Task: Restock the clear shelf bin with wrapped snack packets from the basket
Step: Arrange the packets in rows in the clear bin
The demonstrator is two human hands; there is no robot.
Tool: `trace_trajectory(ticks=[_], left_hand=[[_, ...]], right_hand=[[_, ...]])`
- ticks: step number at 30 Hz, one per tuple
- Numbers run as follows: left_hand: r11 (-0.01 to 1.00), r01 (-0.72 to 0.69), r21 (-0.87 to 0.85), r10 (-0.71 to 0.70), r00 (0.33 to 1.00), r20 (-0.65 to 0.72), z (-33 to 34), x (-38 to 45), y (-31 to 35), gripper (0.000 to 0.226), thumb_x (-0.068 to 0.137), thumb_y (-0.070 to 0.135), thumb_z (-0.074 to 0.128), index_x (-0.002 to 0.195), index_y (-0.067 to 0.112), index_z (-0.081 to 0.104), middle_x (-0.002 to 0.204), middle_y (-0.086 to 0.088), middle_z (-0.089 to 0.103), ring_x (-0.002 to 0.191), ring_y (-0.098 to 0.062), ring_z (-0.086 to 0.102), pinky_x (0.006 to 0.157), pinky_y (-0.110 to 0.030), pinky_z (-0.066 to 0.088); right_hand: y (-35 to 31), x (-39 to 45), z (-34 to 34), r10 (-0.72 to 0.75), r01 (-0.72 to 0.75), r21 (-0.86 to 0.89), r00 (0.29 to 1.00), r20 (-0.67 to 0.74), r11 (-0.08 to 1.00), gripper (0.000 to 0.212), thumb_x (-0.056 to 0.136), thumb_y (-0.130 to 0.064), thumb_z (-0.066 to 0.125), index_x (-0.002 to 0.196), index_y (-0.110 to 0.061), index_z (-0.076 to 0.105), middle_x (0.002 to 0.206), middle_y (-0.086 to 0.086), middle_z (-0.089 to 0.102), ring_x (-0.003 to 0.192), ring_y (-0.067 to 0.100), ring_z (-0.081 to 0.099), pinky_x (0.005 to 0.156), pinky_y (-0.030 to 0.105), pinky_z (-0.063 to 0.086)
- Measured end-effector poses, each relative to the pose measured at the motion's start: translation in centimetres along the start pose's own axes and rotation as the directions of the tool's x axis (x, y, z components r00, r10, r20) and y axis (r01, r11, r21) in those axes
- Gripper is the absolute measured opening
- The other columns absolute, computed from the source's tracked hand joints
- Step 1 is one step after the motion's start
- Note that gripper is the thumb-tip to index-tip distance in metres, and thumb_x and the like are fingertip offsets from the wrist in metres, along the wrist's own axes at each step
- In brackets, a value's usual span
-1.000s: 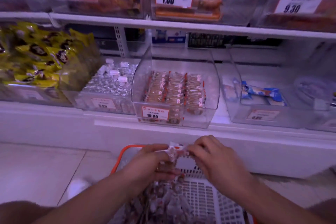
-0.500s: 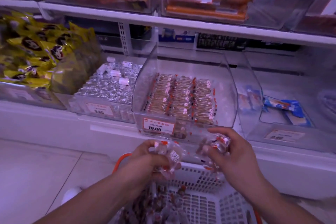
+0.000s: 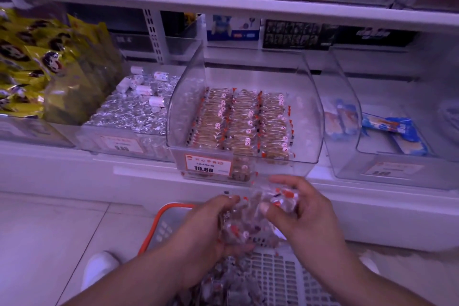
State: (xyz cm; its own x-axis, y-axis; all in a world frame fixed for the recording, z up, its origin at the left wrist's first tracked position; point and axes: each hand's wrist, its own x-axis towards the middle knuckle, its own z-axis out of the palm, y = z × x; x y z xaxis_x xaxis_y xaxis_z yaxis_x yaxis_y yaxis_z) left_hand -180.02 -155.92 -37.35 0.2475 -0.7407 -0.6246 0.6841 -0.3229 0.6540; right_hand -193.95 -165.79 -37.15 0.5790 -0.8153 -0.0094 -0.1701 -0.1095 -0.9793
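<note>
The clear shelf bin (image 3: 310, 112) stands on the lower shelf straight ahead, with rows of wrapped snack packets (image 3: 238, 122) lying in it and a 10.80 price tag (image 3: 207, 165) on its front. Below it, my left hand (image 3: 208, 226) and my right hand (image 3: 300, 208) meet over a bunch of wrapped snack packets (image 3: 250, 216), each hand gripping part of it. Under my hands sits the white basket (image 3: 275, 271) with an orange rim, and more packets lie in its near left part.
Left of the clear bin is a bin of silver-wrapped sweets (image 3: 134, 112), then yellow snack bags (image 3: 37, 62). To the right, another clear bin holds blue packets (image 3: 395, 131). An upper shelf (image 3: 223, 5) overhangs. A white shoe (image 3: 99, 268) is on the floor tiles.
My hands, apart half a second ago with packets in each, have come together on one bunch. The view has moved closer to the bin.
</note>
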Motion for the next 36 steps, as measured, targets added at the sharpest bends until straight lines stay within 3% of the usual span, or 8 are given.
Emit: trace_trajectory(ticks=[4,7,13,17,21,26,31,36], left_hand=[[0.995,0.068,-0.080,-0.063,0.996,0.069,-0.1,-0.5,0.1,0.041,0.091,0.047,0.057,0.108,0.012,0.070,0.090,-0.014,0.074,0.072,-0.028,0.072,0.065,-0.039,0.060],[0.998,-0.044,-0.045,0.050,0.990,0.129,-0.5,-0.6,0.3,0.031,0.088,0.043,0.063,0.095,0.016,0.075,0.095,-0.012,0.074,0.075,-0.023,0.071,0.072,-0.037,0.060],[0.968,-0.243,-0.062,0.232,0.963,-0.139,-1.3,-0.3,0.4,0.044,0.070,0.010,0.073,0.113,0.001,0.068,0.100,-0.017,0.073,0.074,-0.024,0.070,0.063,-0.041,0.061],[0.962,-0.269,0.036,0.271,0.945,-0.184,-0.6,-0.7,-0.6,0.024,0.074,0.008,0.076,0.097,0.002,0.071,0.088,-0.017,0.074,0.069,-0.024,0.069,0.077,-0.053,0.060],[0.975,-0.220,0.007,0.220,0.969,-0.114,0.5,-0.7,-1.6,0.014,0.086,0.006,0.067,0.098,0.004,0.075,0.088,-0.012,0.076,0.066,-0.021,0.071,0.065,-0.038,0.061],[0.965,-0.258,-0.037,0.250,0.956,-0.152,1.3,-0.7,-1.9,0.018,0.092,-0.002,0.057,0.098,0.003,0.073,0.084,-0.011,0.076,0.065,-0.017,0.072,0.054,-0.027,0.056],[0.947,-0.277,-0.160,0.251,0.953,-0.168,1.5,-0.3,-1.7,0.030,0.095,0.016,0.054,0.113,-0.003,0.068,0.108,-0.025,0.072,0.094,-0.034,0.072,0.075,-0.039,0.059],[0.929,-0.340,0.146,0.366,0.904,-0.221,1.7,-0.7,-2.3,0.024,0.098,0.033,0.056,0.111,0.016,0.068,0.093,0.001,0.078,0.083,-0.004,0.073,0.067,-0.020,0.058]], right_hand=[[-0.3,-0.4,-0.5,-0.487,0.470,-0.371,0.872,0.055,0.801,0.045,0.080,-0.032,0.076,0.117,-0.051,0.056,0.107,-0.026,0.065,0.093,-0.009,0.064,0.077,0.007,0.048],[0.6,-0.3,-0.6,-0.515,0.600,-0.435,0.799,0.309,0.671,0.056,0.084,-0.031,0.073,0.132,-0.043,0.049,0.118,-0.021,0.061,0.108,-0.006,0.060,0.089,0.014,0.049],[0.8,-0.2,-0.5,-0.105,0.109,-0.042,0.991,0.082,0.993,0.049,0.067,-0.048,0.080,0.113,-0.044,0.062,0.089,-0.019,0.074,0.072,0.002,0.071,0.064,0.018,0.057],[0.9,0.4,0.5,0.183,-0.187,0.170,0.982,0.040,0.967,0.048,0.061,-0.059,0.076,0.102,-0.036,0.067,0.083,0.017,0.072,0.072,0.025,0.070,0.065,0.055,0.058],[0.5,0.0,2.3,0.119,-0.123,0.110,0.992,0.043,0.986,0.054,0.066,-0.054,0.071,0.111,-0.024,0.064,0.076,0.005,0.073,0.070,0.008,0.068,0.061,0.019,0.051],[1.0,0.3,3.8,-0.033,0.033,-0.049,0.999,-0.004,0.998,0.040,0.086,-0.051,0.049,0.074,-0.015,0.063,0.082,0.010,0.063,0.074,0.003,0.056,0.070,0.021,0.044],[1.6,0.4,4.9,0.043,-0.039,-0.151,0.999,0.020,0.988,0.045,0.090,-0.053,0.038,0.079,-0.019,0.066,0.094,0.004,0.061,0.089,0.004,0.060,0.079,0.013,0.042],[1.0,-0.4,6.0,0.209,-0.226,0.175,0.972,0.112,0.958,0.052,0.096,-0.049,0.036,0.093,-0.016,0.076,0.093,-0.003,0.078,0.092,0.003,0.071,0.088,0.024,0.055]])
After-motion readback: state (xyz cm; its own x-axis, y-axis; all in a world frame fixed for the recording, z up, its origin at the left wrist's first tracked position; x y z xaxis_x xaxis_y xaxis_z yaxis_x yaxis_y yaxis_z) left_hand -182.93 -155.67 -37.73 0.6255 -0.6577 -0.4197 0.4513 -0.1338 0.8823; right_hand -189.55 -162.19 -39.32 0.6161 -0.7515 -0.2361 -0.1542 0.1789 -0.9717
